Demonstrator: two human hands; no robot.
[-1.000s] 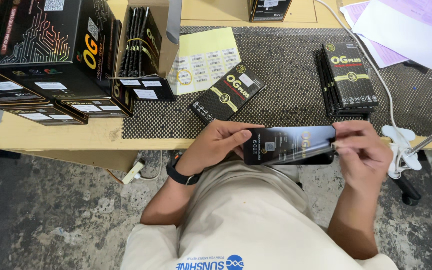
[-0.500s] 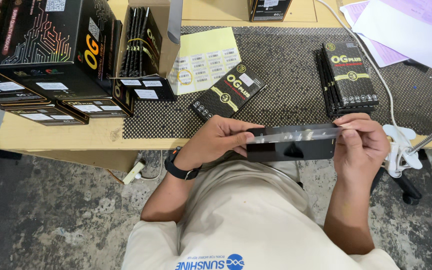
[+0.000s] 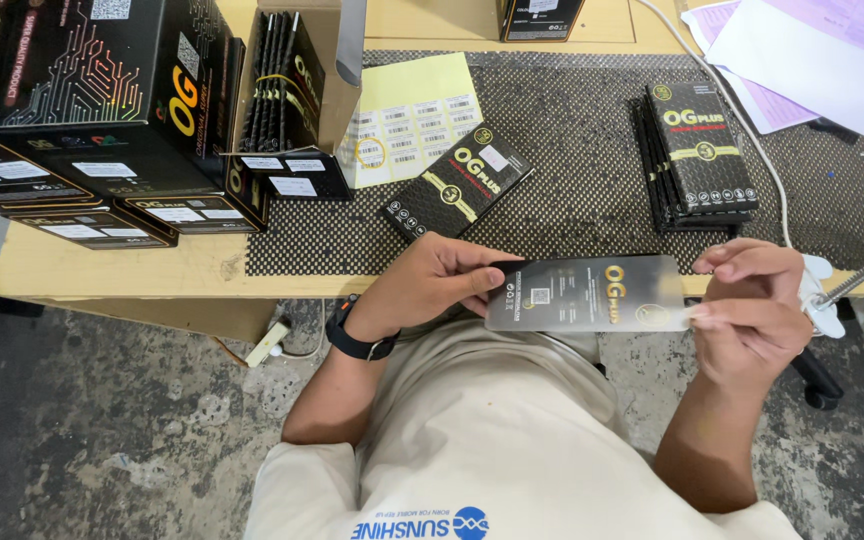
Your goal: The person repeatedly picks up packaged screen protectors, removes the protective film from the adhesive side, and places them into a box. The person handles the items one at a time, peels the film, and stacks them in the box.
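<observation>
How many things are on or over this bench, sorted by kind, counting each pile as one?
Flat package held in both hands: 1
Single black package lying on the mat: 1
Pile of black packages on the mat: 1
Yellow sticker sheet: 1
Open carton of packages: 1
Pile of loose papers: 1
Total: 6, leaving out the stacked black boxes at left, too overlapped to count.

Left hand (image 3: 437, 280) and right hand (image 3: 752, 305) pinch, fingers curled.

sleeve (image 3: 592, 293): glossy plastic | mat (image 3: 572, 150): rough mesh | table (image 3: 102, 270): smooth wood
</observation>
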